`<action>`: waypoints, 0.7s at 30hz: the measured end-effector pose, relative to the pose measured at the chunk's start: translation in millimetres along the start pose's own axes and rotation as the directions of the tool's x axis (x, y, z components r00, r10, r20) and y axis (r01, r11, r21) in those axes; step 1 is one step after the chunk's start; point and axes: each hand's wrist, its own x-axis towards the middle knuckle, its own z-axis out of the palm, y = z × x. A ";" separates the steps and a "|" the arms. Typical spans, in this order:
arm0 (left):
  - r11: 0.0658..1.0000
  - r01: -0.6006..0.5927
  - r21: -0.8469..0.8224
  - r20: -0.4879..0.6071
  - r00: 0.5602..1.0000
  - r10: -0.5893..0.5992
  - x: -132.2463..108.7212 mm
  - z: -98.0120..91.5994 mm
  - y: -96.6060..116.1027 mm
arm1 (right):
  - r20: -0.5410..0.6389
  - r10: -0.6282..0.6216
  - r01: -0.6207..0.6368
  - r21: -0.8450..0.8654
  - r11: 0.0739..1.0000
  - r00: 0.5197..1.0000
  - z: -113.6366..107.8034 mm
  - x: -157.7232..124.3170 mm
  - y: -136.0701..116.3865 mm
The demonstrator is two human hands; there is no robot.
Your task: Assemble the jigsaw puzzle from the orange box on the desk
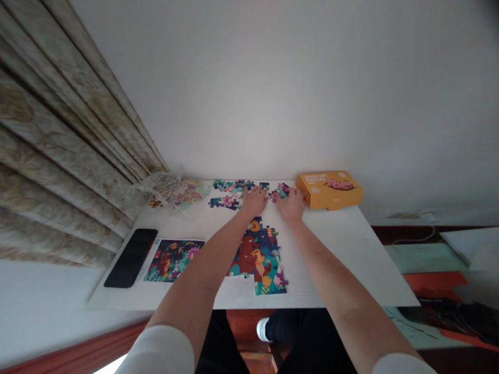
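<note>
My left hand (253, 201) and right hand (291, 205) rest on loose jigsaw pieces (233, 187) at top centre of the white surface (335, 239), fingers (262, 193) spread, not pinching. The part-built jigsaw puzzle (257, 257) lies just below them.

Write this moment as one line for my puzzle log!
left hand: by loose jigsaw pieces | right hand: touching purple pieces | part-built jigsaw: between arms
</note>
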 end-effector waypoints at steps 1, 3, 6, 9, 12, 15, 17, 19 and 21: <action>1.000 -0.013 -0.009 -0.015 1.000 0.013 -1.0 0.3 0.7 | -0.005 0.006 -0.006 -0.029 1.000 1.000 0.7 -1.1 -1.6; 0.998 -0.043 -0.042 -0.026 0.999 0.042 -1.0 0.8 3.8 | 0.000 -0.004 0.004 -0.057 0.998 1.000 2.7 -2.3 -3.2; 0.995 -0.050 -0.092 -0.026 0.999 0.048 5.0 1.8 10.6 | 0.080 -0.079 0.080 -0.014 0.997 0.994 5.0 -1.7 -1.1; 0.994 -0.013 -0.110 -0.011 1.000 0.011 13.9 2.7 16.5 | 0.135 -0.144 0.126 0.135 0.983 0.980 5.7 0.0 3.9; 0.993 -0.010 -0.114 0.000 1.000 0.010 20.0 3.4 18.9 | 0.141 -0.143 0.104 0.255 0.961 0.980 5.5 1.2 8.0; 0.994 -0.032 -0.109 0.014 0.999 0.034 24.9 3.0 17.3 | 0.154 -0.165 0.108 0.326 0.939 0.974 3.6 1.0 7.9; 0.992 -0.049 -0.120 0.034 0.998 0.053 29.7 1.5 15.0 | 0.151 -0.196 0.134 0.346 0.928 0.969 0.7 -0.2 5.1; 0.982 -0.055 -0.180 0.046 0.997 0.064 35.4 -1.0 12.8 | 0.144 -0.220 0.159 0.348 0.924 0.965 -2.8 -1.8 1.0; 0.957 -0.034 -0.289 0.045 0.998 0.049 40.1 -3.8 11.0 | 0.137 -0.226 0.171 0.330 0.928 0.964 -6.0 -3.3 -3.2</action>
